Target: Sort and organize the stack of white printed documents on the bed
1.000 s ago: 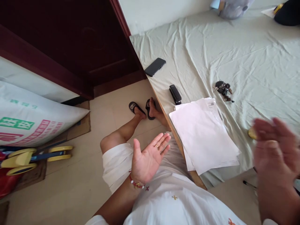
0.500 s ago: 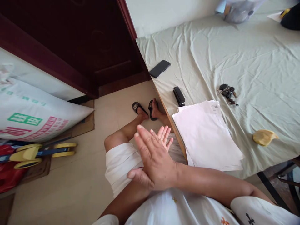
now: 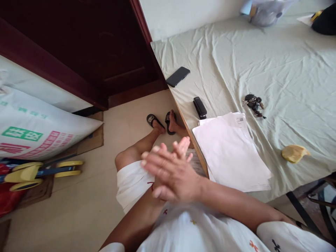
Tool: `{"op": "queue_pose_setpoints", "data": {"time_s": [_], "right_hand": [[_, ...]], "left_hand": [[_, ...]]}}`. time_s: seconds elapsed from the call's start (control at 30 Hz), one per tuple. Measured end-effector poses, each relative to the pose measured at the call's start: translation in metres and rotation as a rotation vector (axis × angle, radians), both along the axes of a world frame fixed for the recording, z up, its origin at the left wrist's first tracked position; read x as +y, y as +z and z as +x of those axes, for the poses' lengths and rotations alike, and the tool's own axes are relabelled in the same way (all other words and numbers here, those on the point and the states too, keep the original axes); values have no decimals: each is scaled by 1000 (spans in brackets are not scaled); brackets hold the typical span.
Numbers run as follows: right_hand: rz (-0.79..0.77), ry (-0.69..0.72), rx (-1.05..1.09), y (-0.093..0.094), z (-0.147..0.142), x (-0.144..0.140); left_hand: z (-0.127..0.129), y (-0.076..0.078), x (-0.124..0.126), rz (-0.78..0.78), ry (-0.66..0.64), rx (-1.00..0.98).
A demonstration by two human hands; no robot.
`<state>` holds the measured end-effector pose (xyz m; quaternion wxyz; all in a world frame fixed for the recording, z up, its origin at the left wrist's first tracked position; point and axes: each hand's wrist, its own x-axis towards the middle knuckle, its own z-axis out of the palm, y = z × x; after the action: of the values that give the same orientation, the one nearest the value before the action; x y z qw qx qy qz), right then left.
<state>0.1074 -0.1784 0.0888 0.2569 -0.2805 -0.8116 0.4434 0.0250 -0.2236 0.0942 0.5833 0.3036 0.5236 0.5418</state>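
Note:
In front of my body, above my lap, my two hands are pressed together palm to palm. My right hand (image 3: 175, 175) lies on top with its fingers stretched toward the left. Beneath it, my left hand (image 3: 182, 148) is mostly hidden; only its extended fingers show past the right hand. Neither hand shows anything held. Close to them on the table lies a stack of white paper sheets (image 3: 231, 154). A black stapler (image 3: 200, 107) rests just beyond the stack, and a dark phone (image 3: 178, 76) is at the table's left edge.
A bunch of keys (image 3: 254, 103) and a yellowish curved piece (image 3: 294, 154) lie on the green tablecloth (image 3: 223, 63). Farther back are a clear plastic container (image 3: 267, 14) and a black item (image 3: 325, 22). Left, a white sack (image 3: 47, 122) stands behind a yellow-wheeled toy (image 3: 28, 173).
My right hand has slid across the left, its fingers now pointing more to the left. The left fingers have drawn closer together. Things on the table have stayed put.

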Motion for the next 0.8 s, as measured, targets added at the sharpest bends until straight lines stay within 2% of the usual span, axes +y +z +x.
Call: {"op": "queue_pose_setpoints", "data": {"time_s": [0.03,0.07,0.13,0.17,0.23,0.27,0.33,0.43,0.53,0.6,0.7,0.8], "right_hand": [[39,21,37,-7,6,10],[101,-69,65,-15,14,24],[151,-317,61,-32,43,58],[153,-475,48,-40,62,74],[172,-673,6,-53,108,99],[196,-774,-100,-58,132,107],[212,-904,-378,-66,174,116],[144,-840,-636,-77,211,115],[164,-804,-706,-85,218,106],[170,-829,-736,-87,217,102],[98,-827,-727,-86,219,103],[-79,-794,-667,-84,226,106]], "left_hand": [[4,0,1,-7,-37,-74],[7,0,1,-7,-90,-137],[12,-1,-1,34,-223,-222],[12,-3,-2,55,-300,-238],[8,-11,0,45,-395,-204],[5,-17,3,6,-397,-169],[-1,-34,12,-59,-289,-72],[-2,-65,26,-27,-250,104],[5,-85,32,88,-271,376],[10,-89,34,148,-289,609],[12,-84,35,208,-384,941],[10,-82,35,278,-480,1071]]}}
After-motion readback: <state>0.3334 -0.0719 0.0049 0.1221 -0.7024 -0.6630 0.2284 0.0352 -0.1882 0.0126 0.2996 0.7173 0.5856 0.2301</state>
